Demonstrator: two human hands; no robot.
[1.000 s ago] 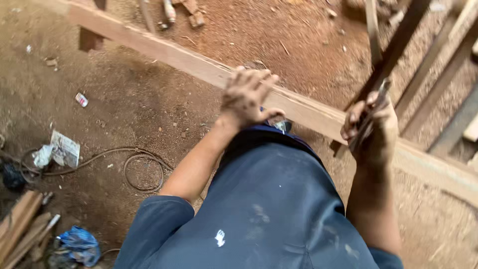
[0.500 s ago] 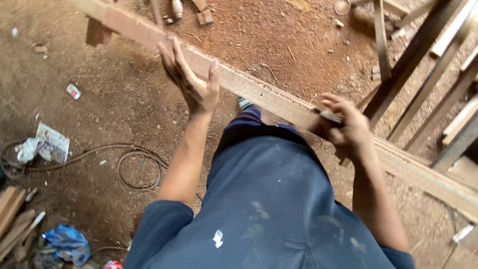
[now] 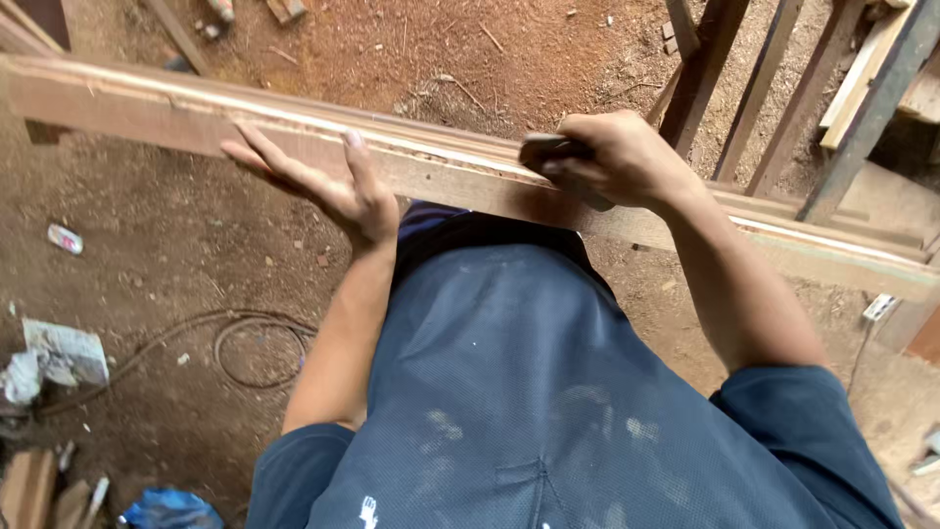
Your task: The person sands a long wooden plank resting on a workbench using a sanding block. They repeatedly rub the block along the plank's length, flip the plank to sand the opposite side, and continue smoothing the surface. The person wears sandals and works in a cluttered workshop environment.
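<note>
A long wooden plank [image 3: 157,113] runs across the view from upper left to lower right, in front of my body. My left hand [image 3: 318,181] is spread flat, fingers apart, pressing against the plank's near side. My right hand [image 3: 612,157] is closed around a small dark tool [image 3: 540,149], which rests on the plank's top edge. What kind of tool it is stays unclear, since my fingers cover most of it. My blue shirt fills the lower middle of the view.
Reddish dirt floor with wood scraps lies below. A coiled cable [image 3: 250,348] is at lower left, near crumpled paper [image 3: 59,358] and a blue bag [image 3: 171,509]. Upright timber posts [image 3: 754,93] stand at upper right. Wood offcuts [image 3: 29,490] lie at bottom left.
My view has swung so the plank lies more level. My left hand came down from the air onto the plank. My right hand slid left along the plank with the tool.
</note>
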